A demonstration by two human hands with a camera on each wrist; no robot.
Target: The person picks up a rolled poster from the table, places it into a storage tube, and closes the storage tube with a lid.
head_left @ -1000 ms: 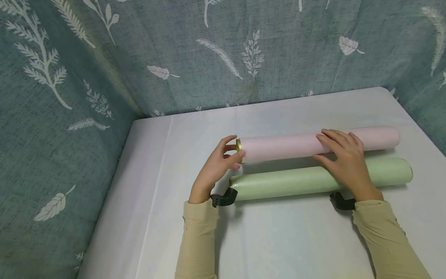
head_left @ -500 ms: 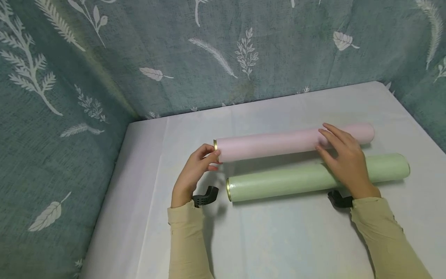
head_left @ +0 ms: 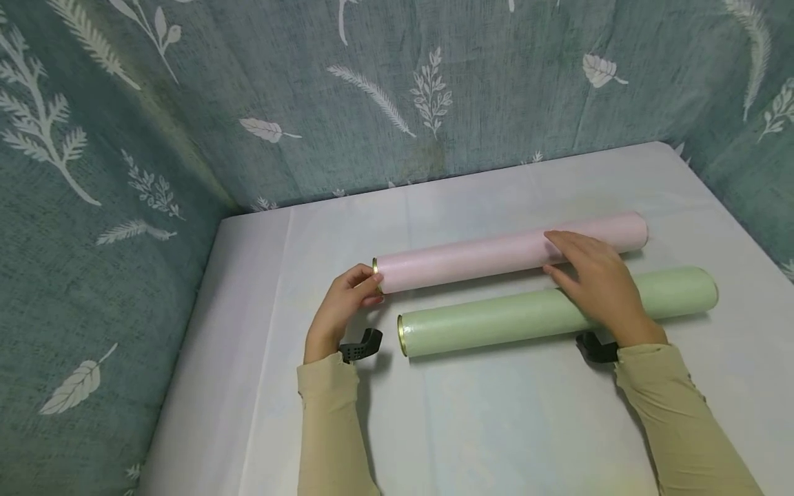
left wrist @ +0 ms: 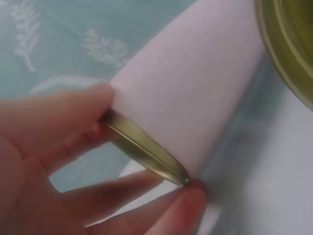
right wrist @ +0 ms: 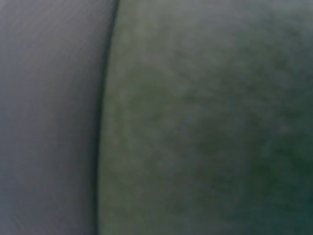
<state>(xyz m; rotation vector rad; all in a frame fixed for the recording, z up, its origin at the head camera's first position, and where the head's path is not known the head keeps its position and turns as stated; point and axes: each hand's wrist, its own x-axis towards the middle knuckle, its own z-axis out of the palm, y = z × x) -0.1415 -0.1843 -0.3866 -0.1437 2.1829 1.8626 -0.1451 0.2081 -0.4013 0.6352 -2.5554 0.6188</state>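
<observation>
A long pink tube (head_left: 471,258) with a gold metal rim lies crosswise in the head view. My left hand (head_left: 340,306) pinches its left end, thumb on the near side. In the left wrist view, the fingers of my left hand (left wrist: 63,171) spread around the gold rim (left wrist: 146,152). My right hand (head_left: 602,286) spans the tube right of its middle, fingers over the top and thumb at the near side. Nearer to me lies a pale green tube (head_left: 496,320), passing beneath my right hand. This green tube (right wrist: 195,122) fills most of the blurred right wrist view.
A white-covered table (head_left: 509,420) carries both tubes. Green leaf-patterned cloth (head_left: 347,138) rises behind the table and along its left and right sides. Black wrist mounts (head_left: 362,346) sit below the hands. The green tube's gold-rimmed left end (head_left: 402,335) faces left.
The pink tube has moved left with my left hand, its right end tilting farther away. My right hand's fingers lifted somewhat, then settled over the tube again. The green tube stays in place.
</observation>
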